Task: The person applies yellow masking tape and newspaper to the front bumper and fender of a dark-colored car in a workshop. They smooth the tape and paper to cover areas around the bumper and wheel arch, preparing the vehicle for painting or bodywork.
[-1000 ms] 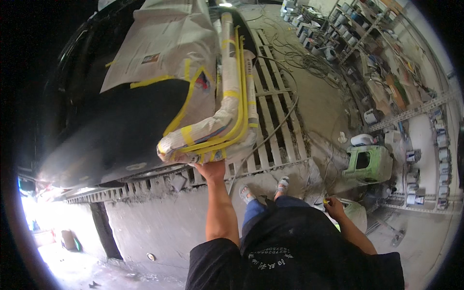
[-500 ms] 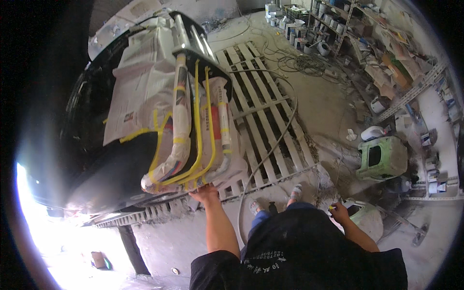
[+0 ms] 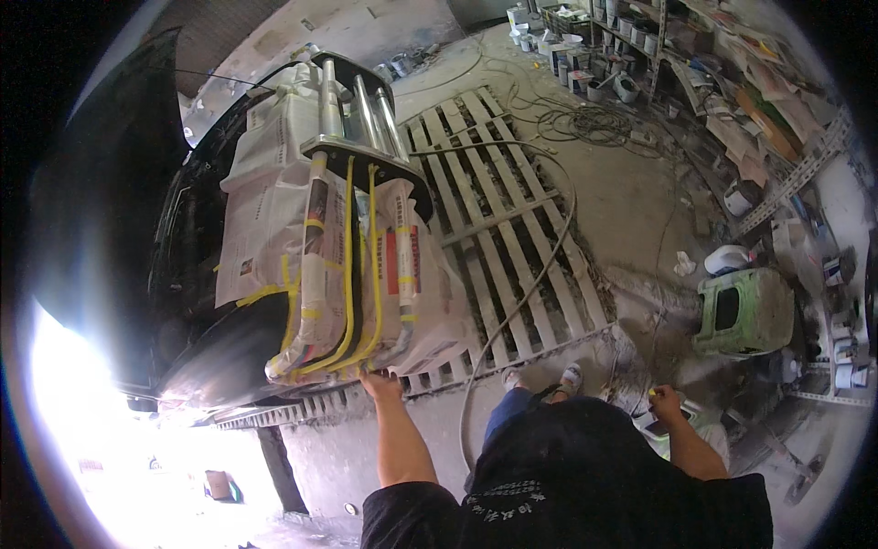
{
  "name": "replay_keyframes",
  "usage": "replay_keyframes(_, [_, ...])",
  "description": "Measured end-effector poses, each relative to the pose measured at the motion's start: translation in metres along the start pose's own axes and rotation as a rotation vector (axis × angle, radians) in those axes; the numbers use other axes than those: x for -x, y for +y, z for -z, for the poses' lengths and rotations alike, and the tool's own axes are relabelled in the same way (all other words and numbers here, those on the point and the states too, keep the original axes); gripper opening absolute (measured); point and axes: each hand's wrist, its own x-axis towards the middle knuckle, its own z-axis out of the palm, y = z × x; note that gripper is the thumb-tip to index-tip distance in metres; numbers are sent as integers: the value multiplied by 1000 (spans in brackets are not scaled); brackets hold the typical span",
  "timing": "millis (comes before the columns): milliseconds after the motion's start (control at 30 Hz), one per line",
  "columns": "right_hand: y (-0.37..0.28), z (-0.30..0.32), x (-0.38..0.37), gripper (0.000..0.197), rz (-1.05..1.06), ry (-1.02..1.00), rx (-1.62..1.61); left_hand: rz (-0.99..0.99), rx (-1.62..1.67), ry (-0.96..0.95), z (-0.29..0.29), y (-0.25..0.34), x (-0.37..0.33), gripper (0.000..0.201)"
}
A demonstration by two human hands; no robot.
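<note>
My left hand [image 3: 382,386] is raised to the lower edge of a bumper guard [image 3: 320,340] on a dark vehicle. Its fingers are bent against the taped underside, and what they pinch there, if anything, is hidden. Masking paper [image 3: 270,188] with print covers the panel behind the guard, and wraps some of its tubes. Strips of yellow tape [image 3: 351,265] run down the guard and curve along its bottom. Off to the right, my right hand [image 3: 668,403] is closed on a small yellow thing [image 3: 653,392], too small to name for certain.
A slatted platform [image 3: 540,265] lies beside the vehicle, with a hose [image 3: 569,220] looping over it. Coiled cable [image 3: 585,126] lies on the floor farther back. A green painted part [image 3: 745,311] and shelves [image 3: 660,46] with cans stand to the right. A dark raised panel [image 3: 114,201] is at left.
The view has shifted, so the platform and shelving sit farther right and lower. My left hand stays at the guard's lower edge; the right still holds the yellow thing.
</note>
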Motion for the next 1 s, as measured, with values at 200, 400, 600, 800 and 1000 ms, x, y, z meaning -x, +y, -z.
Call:
replay_keyframes(200, [-38,-6,-13,36,-78,-72,-82,-412,-575,-40,32,-56,-25,49])
replay_keyframes(400, [-81,-6,-17,38,-128,-98,-108,-59,-915,-404,34,-135,34,33])
replay_keyframes(600, [-41,0,-78,37,-31,-49,18,-133,-575,-807,-86,-78,111,20])
replay_keyframes(800, [-78,16,-120,37,-17,13,62,-812,229,-1515,-216,107,288,13])
replay_keyframes(1000, [-143,26,-173,35,119,68,168,-640,1298,-2747,-229,188,379,8])
